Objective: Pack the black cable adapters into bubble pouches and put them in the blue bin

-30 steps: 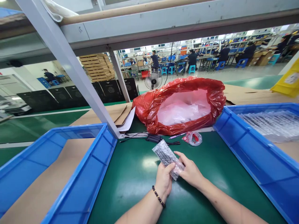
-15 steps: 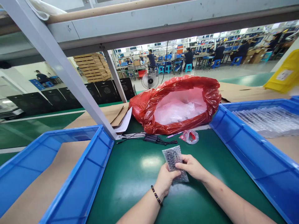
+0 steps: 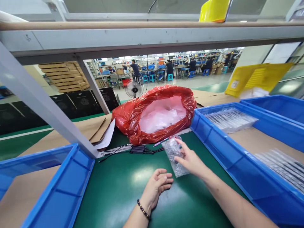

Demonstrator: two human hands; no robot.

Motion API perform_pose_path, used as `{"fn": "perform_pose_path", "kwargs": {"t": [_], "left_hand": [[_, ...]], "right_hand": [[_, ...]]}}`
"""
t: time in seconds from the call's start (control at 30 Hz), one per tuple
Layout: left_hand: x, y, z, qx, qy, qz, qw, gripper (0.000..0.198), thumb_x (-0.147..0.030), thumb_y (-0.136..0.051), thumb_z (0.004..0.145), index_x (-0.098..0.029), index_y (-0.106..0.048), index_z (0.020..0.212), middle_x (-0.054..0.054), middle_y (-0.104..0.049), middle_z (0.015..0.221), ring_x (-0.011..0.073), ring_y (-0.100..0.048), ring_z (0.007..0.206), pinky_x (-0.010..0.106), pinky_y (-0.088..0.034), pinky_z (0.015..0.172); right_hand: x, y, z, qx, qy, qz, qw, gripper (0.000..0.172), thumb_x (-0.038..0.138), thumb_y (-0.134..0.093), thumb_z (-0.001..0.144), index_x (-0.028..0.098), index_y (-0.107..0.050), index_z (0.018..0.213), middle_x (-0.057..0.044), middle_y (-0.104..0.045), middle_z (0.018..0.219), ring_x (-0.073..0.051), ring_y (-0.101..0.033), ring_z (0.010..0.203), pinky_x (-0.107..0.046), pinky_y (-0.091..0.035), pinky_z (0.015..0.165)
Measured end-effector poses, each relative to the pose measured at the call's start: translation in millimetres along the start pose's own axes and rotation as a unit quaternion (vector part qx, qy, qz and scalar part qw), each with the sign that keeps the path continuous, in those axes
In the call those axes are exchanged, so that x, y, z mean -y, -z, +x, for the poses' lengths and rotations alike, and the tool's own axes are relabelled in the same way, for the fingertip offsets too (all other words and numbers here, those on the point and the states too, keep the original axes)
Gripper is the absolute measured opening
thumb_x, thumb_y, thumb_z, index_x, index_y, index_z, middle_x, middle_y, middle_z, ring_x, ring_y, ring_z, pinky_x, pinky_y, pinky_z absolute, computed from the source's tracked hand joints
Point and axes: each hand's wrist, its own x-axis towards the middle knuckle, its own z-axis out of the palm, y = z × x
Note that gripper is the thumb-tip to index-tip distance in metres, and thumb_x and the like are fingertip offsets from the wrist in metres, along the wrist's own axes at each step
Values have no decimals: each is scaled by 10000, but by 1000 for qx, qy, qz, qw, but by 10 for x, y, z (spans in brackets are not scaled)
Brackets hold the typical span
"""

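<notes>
At a green workbench (image 3: 116,186), a blue left bin (image 3: 57,193) lined with brown card stands at one side, a slanting post (image 3: 53,98) rising by its far corner. Next come folded cardboard (image 3: 98,131) and a white sheet (image 3: 107,136), then a black adapter (image 3: 138,149) with cords trailing both ways. A bulging red bag (image 3: 135,126), its mouth turned toward the worker, blocks much of the far side. Before it, the left hand (image 3: 159,186) hangs free, fingers loosely curled around nothing, just beside the low end of a bubble-wrap pouch (image 3: 174,156). The right hand (image 3: 191,160) pinches that pouch, tilted, between thumb and fingers; whether the pouch touches the bench cannot be told. Farther right, a blue right bin (image 3: 225,155) holds a far row (image 3: 230,118) and a near row (image 3: 282,166) of wrapped pieces, card showing between them.

The left bin's wall marks one edge of the work area, with room between it and the left hand. Along the back, adapter, cords and bag close off the bench; overhead, a beam (image 3: 152,36) spans the width. At right, the right bin's raised wall separates the pouch from both rows.
</notes>
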Motion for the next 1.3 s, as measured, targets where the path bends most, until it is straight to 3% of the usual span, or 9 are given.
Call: {"fn": "perform_pose_path", "kwargs": {"t": [0.1, 0.2, 0.37, 0.57, 0.7, 0.9, 1.07, 1.2, 1.3], "left_hand": [[10, 23, 7, -3, 14, 30, 999, 289, -270, -689, 675, -136, -527, 873, 101, -655, 885, 165, -633, 765, 255, -465, 668], [14, 25, 5, -3, 21, 46, 999, 259, -258, -678, 685, -129, -528, 852, 95, -659, 845, 154, -634, 738, 245, -465, 661], [0, 19, -7, -4, 19, 51, 999, 254, -253, -684, 676, -127, -536, 838, 93, -664, 835, 149, -635, 728, 242, -469, 661], [-18, -1, 5, -6, 28, 48, 998, 251, -282, -686, 676, -128, -543, 812, 90, -667, 810, 148, -634, 711, 246, -470, 659], [-12, -7, 23, -3, 29, 50, 998, 242, -282, -683, 679, -132, -547, 811, 85, -666, 803, 146, -631, 706, 250, -469, 659], [-1, 11, 28, -2, 30, 51, 998, 243, -279, -687, 676, -132, -549, 810, 85, -664, 803, 149, -631, 710, 251, -466, 662], [19, 35, 29, 2, 28, 49, 998, 243, -279, -676, 686, -130, -540, 821, 88, -662, 806, 145, -629, 706, 252, -461, 658], [30, 44, 35, 4, 25, 43, 999, 254, -285, -676, 681, -126, -535, 820, 88, -660, 794, 143, -626, 690, 254, -458, 648], [39, 37, 38, 6, 21, 38, 999, 276, -293, -688, 661, -125, -536, 818, 88, -660, 781, 142, -624, 675, 250, -454, 630]], "right_hand": [[-225, 401, 91, -53, -13, -267, 962, 397, 195, -516, 753, 235, -533, 1147, -55, -639, 970, -210, -599, 845, -308, -430, 754], [-552, 622, 171, -46, -89, -407, 908, 288, 191, -453, 801, 208, -604, 1045, -80, -642, 965, -218, -602, 862, -293, -434, 720], [-891, 697, 168, -50, -138, -433, 889, 299, 172, -445, 803, 169, -584, 1068, -106, -641, 933, -230, -610, 830, -286, -425, 664], [-982, 815, 38, -36, -135, -445, 885, 263, 165, -477, 794, 205, -581, 1032, -73, -619, 908, -213, -599, 818, -264, -396, 641], [-1056, 840, -29, -49, -121, -493, 860, 231, 131, -428, 817, 170, -572, 994, -83, -561, 867, -194, -590, 702, -259, -359, 557], [-1021, 747, -36, -83, -126, -553, 820, 243, 69, -373, 817, 135, -576, 935, -110, -507, 861, -176, -568, 619, -247, -285, 462], [-905, 738, -84, -95, -120, -573, 805, 186, 106, -451, 794, 125, -596, 908, -136, -506, 887, -203, -554, 660, -258, -321, 476], [-710, 807, -146, -178, -33, -579, 795, 176, 189, -530, 774, 122, -610, 917, -155, -535, 953, -255, -515, 796, -303, -384, 581], [-458, 716, -80, -222, 87, -521, 820, 201, 205, -488, 814, 116, -608, 949, -139, -563, 974, -229, -504, 806, -313, -389, 674]]}}
